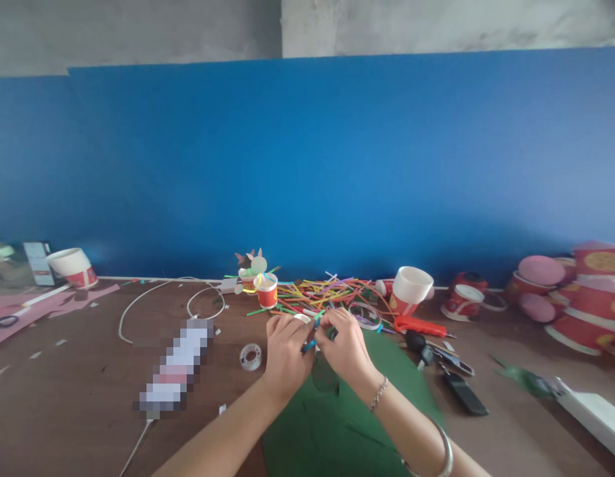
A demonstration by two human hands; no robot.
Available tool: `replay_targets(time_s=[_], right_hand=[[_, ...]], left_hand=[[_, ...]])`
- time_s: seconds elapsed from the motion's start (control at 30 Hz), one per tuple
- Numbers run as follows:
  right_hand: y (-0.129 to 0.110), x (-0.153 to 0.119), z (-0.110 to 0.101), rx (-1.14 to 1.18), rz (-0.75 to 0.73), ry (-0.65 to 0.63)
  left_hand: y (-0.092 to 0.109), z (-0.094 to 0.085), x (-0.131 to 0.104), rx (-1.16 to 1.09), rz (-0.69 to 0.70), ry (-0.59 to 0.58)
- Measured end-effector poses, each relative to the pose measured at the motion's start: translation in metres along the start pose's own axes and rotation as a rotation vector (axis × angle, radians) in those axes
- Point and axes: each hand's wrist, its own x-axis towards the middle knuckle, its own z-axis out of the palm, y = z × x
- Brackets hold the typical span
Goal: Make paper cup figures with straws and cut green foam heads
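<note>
Part-done, judging by what's on the bench (79, 424). Blue strip (309, 346) is held between the hands, over the green sheet (357, 414) that runs to the bench's near edge. Left hand (287, 351): fingers closed on the strip. Right hand (348, 348): fingers bunched close at its upper end; whether anything is clamped can't be told, contact is hidden. A white cup rim (302, 318) shows just behind the hands; whether it's joined to the strip can't be told. Done, by the look of it: small red paper cup (266, 293) by the far edge, with strips and a round eared piece (258, 265) fitted; stacked red cups with pink discs (542, 270) assembled toward the far right corner. Left: held strip looks unsettled, no finished join visible. Large white-and-red cup (408, 289), right of the strip pile, shows no trim on its visible side. Plenty of loose coloured strips (337, 289) are spread along the far edge, unused. Tape roll (250, 357) lies left of the hands, untouched. Exact share complete can't be read: no total count is shown.
</note>
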Motion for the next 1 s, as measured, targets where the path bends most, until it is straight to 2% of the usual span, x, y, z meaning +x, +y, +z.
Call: replay_targets(time_s=[0.17,0.3,0.33,0.43,0.5,0.63,0.7,0.8,0.87,1.0], right_hand=[[0.009,0.006,-0.004,-0.063,0.015,-0.012],[0.030,0.017,-0.015,-0.178,0.084,-0.043],[0.036,0.019,-0.017,-0.206,0.110,-0.097],[0.053,0.021,-0.021,-0.247,0.207,-0.379],[0.059,0.020,-0.018,-0.271,0.222,-0.445],[0.061,0.021,-0.004,-0.358,0.069,-0.259],[0.058,0.027,0.005,-0.379,0.025,-0.239],[0.056,0.040,0.016,-0.339,0.069,-0.285],[0.059,0.050,0.016,-0.311,0.125,-0.291],[0.080,0.060,-0.009,-0.361,0.239,-0.250]], left_hand=[[-0.002,0.001,0.001,-0.029,-0.084,0.003],[-0.010,0.003,-0.001,-0.016,-0.183,0.066],[-0.011,0.004,-0.001,-0.019,-0.201,0.085],[-0.015,0.005,-0.002,-0.049,-0.239,0.125],[-0.016,0.006,-0.002,-0.071,-0.243,0.139],[-0.019,0.009,-0.003,-0.096,-0.255,0.155],[-0.022,0.010,-0.005,-0.108,-0.276,0.174],[-0.027,0.012,-0.008,-0.123,-0.283,0.201],[-0.029,0.012,-0.009,-0.126,-0.274,0.213],[-0.029,0.012,-0.011,-0.137,-0.231,0.233]])
